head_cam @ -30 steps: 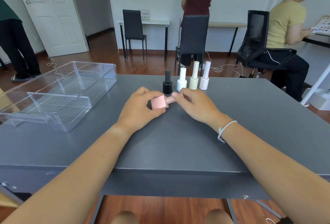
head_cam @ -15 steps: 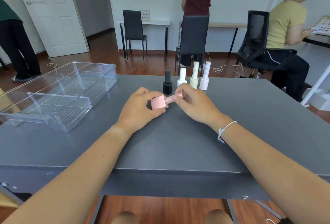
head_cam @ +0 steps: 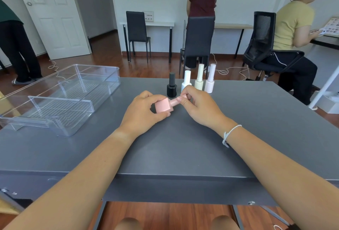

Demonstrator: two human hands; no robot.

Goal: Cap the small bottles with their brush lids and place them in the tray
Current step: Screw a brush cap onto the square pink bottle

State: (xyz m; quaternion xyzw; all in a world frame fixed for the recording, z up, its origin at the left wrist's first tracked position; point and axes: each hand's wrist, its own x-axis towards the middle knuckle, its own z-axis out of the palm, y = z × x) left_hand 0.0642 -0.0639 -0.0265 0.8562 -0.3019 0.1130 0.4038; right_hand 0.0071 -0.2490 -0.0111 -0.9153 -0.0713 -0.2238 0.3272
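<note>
Right hand (head_cam: 199,108) regripped pink bottle's (head_cam: 164,106) lid (head_cam: 177,101) (tilted).

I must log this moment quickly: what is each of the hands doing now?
Left hand: closed on the pink bottle, held on its side.
Right hand: fingers pinch the bottle's pink cap.

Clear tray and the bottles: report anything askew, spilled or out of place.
Nothing spilled or damaged. The clear tray overhangs the table's left edge. Four capped bottles stand upright in a row; the pink bottle lies sideways only because both hands hold it.
</note>
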